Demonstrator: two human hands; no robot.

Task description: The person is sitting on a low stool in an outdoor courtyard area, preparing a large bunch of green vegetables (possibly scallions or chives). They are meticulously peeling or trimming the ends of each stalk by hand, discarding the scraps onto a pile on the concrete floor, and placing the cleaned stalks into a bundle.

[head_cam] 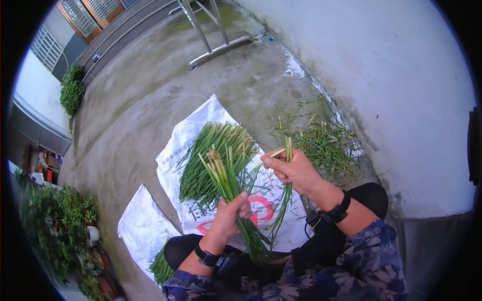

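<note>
My left hand (231,216) is closed around a thick bunch of long green stalks (229,180), like garlic chives, with pale brownish lower ends pointing up and leaf tips hanging down. To its right, my right hand (292,169) pinches a few similar stalks (287,193) between thumb and fingers; their leaves hang below it. A large pile of green stalks (205,161) lies beyond my left hand on a white woven sack (188,128), which bears writing and a red mark. Small leaf scraps are scattered over the sack.
Loose leaves and stalks (324,145) lie heaped on the concrete by the white wall (395,94). A second white sack (141,222) with more greens (162,265) is at lower left. A metal stand (222,50) is at the top; potted plants (67,222) stand left.
</note>
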